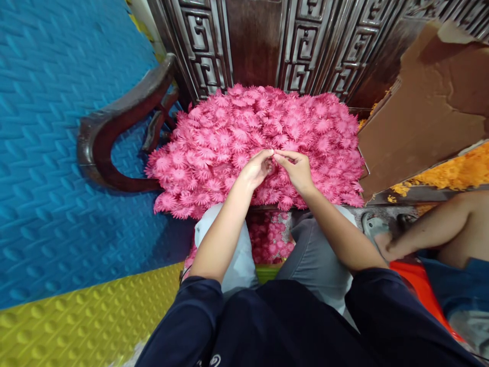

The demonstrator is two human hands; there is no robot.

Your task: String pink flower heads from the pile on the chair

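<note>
A wide heap of pink artificial flowers (214, 148) with spiky petals covers the dark wooden bench in front of me. Over its middle, my left hand (256, 169) and my right hand (296, 168) meet at the fingertips. Thumb and forefinger of each are pinched together, and whatever sits between them is too small to make out. The pink blossoms lie right behind and below both hands. More pink flowers (271, 237) show lower down, between my knees.
A curved wooden armrest (99, 137) stands left, beside blue (46, 153) and yellow (76, 316) textured mats. On the right, a brown cardboard sheet (424, 117) leans between the pink heap and orange flowers (454, 168). Another person's leg (439, 224) is close by, near a red stool (424, 290).
</note>
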